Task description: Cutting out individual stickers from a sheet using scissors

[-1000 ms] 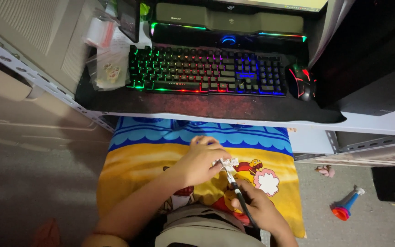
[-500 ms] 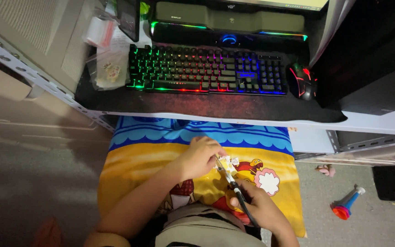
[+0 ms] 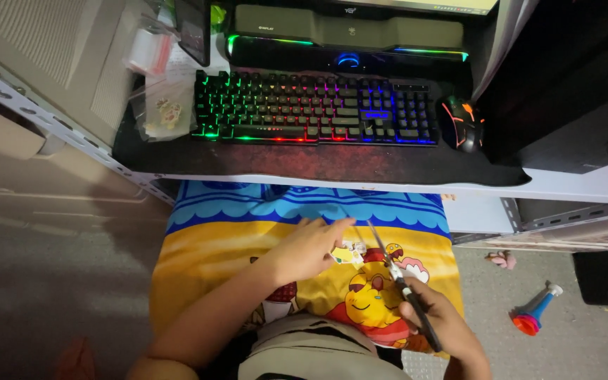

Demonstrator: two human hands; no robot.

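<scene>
My left hand (image 3: 311, 248) pinches a small yellow-and-white paper cutout (image 3: 350, 253) over a yellow and blue cartoon blanket (image 3: 212, 246) on my lap. My right hand (image 3: 445, 325) grips the black handles of a pair of scissors (image 3: 395, 274). The metal blades point up and away, their tips just right of the cutout and my left fingertips.
A black desk mat (image 3: 332, 165) on the white desk edge carries a rainbow-lit keyboard (image 3: 314, 109) and a black mouse (image 3: 462, 125). A clear bag with small stickers (image 3: 162, 112) lies left of the keyboard. On the floor at right sit a blue and red toy (image 3: 533, 317) and a small pink object (image 3: 502, 259).
Both hands and the scissors have shifted a little; the blades now reach further up past the cutout, and my left fingers are stretched toward the blades.
</scene>
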